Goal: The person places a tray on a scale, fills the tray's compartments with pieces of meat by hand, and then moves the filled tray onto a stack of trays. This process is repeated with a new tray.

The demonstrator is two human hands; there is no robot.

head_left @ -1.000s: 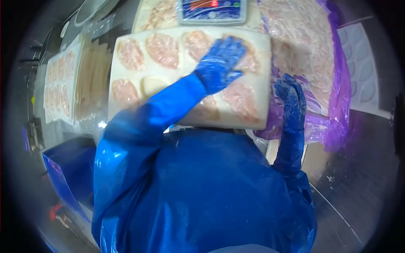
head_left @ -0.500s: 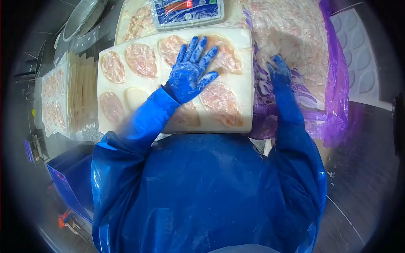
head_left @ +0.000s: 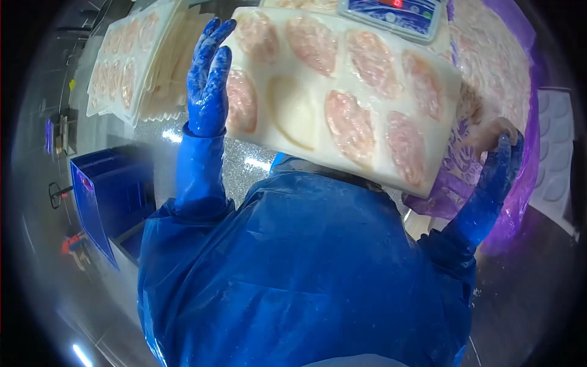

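Note:
A white moulded tray (head_left: 382, 105) lies before me, with leaf-shaped hollows holding pale pink raw meat (head_left: 348, 125); one lower hollow (head_left: 293, 114) shows bare. At the tray's left edge, my blue-gloved left hand (head_left: 210, 85) is upright with fingers stretched and thumb apart, holding nothing. To the right, my gloved right hand (head_left: 509, 147) has its fingers curled round a lump of raw meat (head_left: 488, 133). That hand is over the near part of a large mass of raw meat (head_left: 498, 67) in purple plastic lining (head_left: 518, 202).
A scale (head_left: 391, 17) with a lit red display stands behind the tray. On the left is a stack of filled trays (head_left: 131, 64), with a blue crate (head_left: 113, 189) below. Another moulded sheet (head_left: 553, 147) lies at the far right.
My left hand has left the tray's middle for its left edge. My right hand has come nearer and closed on a lump of meat. The view has swung, shifting the tray rightward and tilting it.

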